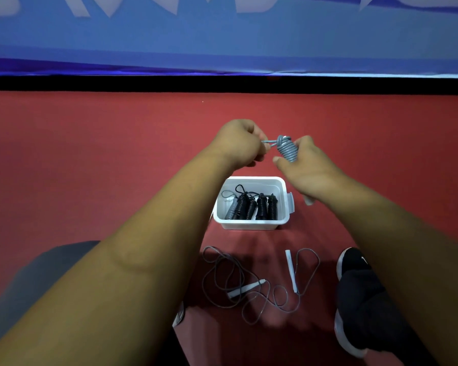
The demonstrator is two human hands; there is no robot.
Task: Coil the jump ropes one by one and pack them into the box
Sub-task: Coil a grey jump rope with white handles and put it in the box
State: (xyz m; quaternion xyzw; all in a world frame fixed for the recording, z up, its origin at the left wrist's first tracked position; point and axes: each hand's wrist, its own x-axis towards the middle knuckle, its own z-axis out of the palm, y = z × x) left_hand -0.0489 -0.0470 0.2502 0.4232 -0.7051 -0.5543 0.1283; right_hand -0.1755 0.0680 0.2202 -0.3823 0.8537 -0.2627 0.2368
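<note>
red floor (90, 159); both hands (238, 143) grip coiled rope (287, 150) above box (282, 184).

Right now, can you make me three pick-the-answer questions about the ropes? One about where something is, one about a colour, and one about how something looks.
1. Where does the loose rope lie?
A. Up on the blue wall
B. Around an arm
C. On the red floor, nearer the person than the box

2. What colour is the box?
A. White
B. Green
C. Yellow

3. How is the held rope?
A. Stretched out straight
B. Wound into a tight coil
C. Cut in two

Answers:
1 C: it sprawls on the floor, on the person's side of the box.
2 A: its walls and rim are white.
3 B: the left hand pinches its end while the right hand holds the coil.
</note>
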